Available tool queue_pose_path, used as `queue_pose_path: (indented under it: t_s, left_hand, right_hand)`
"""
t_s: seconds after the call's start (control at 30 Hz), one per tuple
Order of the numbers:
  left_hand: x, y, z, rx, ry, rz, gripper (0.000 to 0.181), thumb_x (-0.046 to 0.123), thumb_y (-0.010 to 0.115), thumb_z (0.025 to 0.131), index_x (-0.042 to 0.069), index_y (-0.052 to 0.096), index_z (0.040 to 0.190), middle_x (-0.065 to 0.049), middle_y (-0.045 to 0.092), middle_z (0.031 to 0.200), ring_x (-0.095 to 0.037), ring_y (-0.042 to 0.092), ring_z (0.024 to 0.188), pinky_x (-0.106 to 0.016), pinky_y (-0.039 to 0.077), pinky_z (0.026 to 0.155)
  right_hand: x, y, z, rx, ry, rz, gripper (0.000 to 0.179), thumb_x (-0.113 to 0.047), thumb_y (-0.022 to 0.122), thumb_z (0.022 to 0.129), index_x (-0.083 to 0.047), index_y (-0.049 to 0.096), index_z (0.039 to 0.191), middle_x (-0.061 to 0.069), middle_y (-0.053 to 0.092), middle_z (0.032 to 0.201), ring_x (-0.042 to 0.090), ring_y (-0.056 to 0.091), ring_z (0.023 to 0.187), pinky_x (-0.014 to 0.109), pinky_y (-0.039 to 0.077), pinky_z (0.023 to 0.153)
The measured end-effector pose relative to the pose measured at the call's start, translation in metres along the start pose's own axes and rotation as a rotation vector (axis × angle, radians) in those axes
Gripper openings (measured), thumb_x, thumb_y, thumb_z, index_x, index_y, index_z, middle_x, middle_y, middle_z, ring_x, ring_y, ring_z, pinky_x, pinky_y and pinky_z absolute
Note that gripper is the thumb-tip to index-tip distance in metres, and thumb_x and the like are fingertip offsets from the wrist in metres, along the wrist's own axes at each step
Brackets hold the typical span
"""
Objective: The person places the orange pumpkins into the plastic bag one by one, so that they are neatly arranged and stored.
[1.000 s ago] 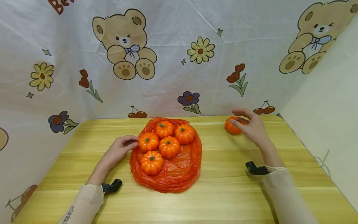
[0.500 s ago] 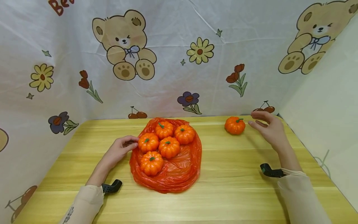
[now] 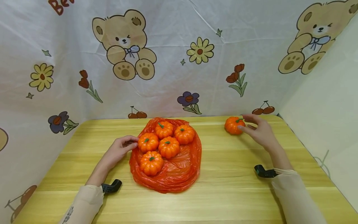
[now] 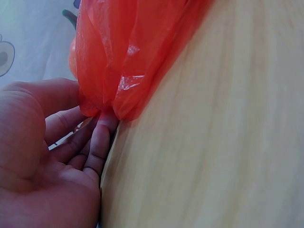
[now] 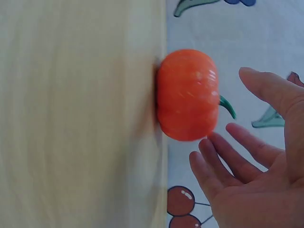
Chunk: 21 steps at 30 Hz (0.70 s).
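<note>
A red plastic bag (image 3: 179, 179) lies spread on the table with its rim folded down. Inside it sit several small orange pumpkins (image 3: 169, 147) with green stems. My left hand (image 3: 116, 151) holds the bag's left rim, and the red film (image 4: 128, 57) runs between its thumb and fingers in the left wrist view. Another orange pumpkin (image 3: 234, 125) stands alone near the table's back edge. Right beside it is my right hand (image 3: 260, 132), thumb and fingers spread. In the right wrist view a gap shows between the thumb and this pumpkin (image 5: 187, 95).
The wooden table (image 3: 223, 193) ends at the back against a hanging cloth (image 3: 167, 87) printed with bears and flowers. A pale wall (image 3: 330, 118) bounds the right side. Each wrist carries a black camera mount (image 3: 264, 171).
My right hand first drew back rightward from the lone pumpkin, then came left to it again. My left hand, the bag and the pumpkins have stayed in place.
</note>
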<state>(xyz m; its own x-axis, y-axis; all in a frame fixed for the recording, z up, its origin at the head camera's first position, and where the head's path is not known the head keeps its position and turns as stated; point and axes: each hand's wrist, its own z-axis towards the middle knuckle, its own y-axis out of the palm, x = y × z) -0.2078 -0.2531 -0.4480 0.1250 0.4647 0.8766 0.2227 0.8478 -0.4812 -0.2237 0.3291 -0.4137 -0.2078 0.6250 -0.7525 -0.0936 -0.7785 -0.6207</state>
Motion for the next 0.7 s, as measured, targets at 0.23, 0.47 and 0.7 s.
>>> queue_pose_path:
  t_s: [0.23, 0.47, 0.7]
  left_hand:
    - [-0.001, 0.000, 0.001, -0.002, 0.001, -0.004, 0.027, 0.020, 0.066, 0.106, 0.004, 0.071, 0.127, -0.016, 0.069, 0.129, -0.020, 0.063, 0.110, -0.020, 0.053, 0.091]
    - [-0.003, 0.000, 0.002, -0.003, 0.005, -0.009, 0.027, 0.020, 0.066, 0.106, 0.004, 0.071, 0.128, -0.016, 0.070, 0.128, -0.020, 0.064, 0.110, -0.021, 0.054, 0.091]
    - [-0.004, -0.001, 0.002, -0.001, 0.013, -0.006, 0.027, 0.020, 0.067, 0.105, 0.005, 0.071, 0.126, -0.015, 0.070, 0.129, -0.021, 0.063, 0.110, -0.021, 0.053, 0.092]
  right_hand:
    - [0.002, 0.010, 0.003, -0.069, 0.019, 0.023, 0.071, -0.020, 0.078, 0.098, 0.005, 0.044, 0.154, 0.031, 0.051, 0.152, 0.045, 0.048, 0.141, 0.055, 0.045, 0.110]
    - [0.001, 0.016, 0.002, -0.091, 0.001, 0.018, 0.078, -0.022, 0.085, 0.092, 0.002, 0.045, 0.154, 0.028, 0.050, 0.154, 0.043, 0.050, 0.140, 0.055, 0.044, 0.111]
    - [-0.001, 0.021, 0.002, -0.120, -0.012, -0.003, 0.078, -0.024, 0.087, 0.089, -0.002, 0.048, 0.152, 0.027, 0.051, 0.153, 0.049, 0.053, 0.137, 0.061, 0.044, 0.112]
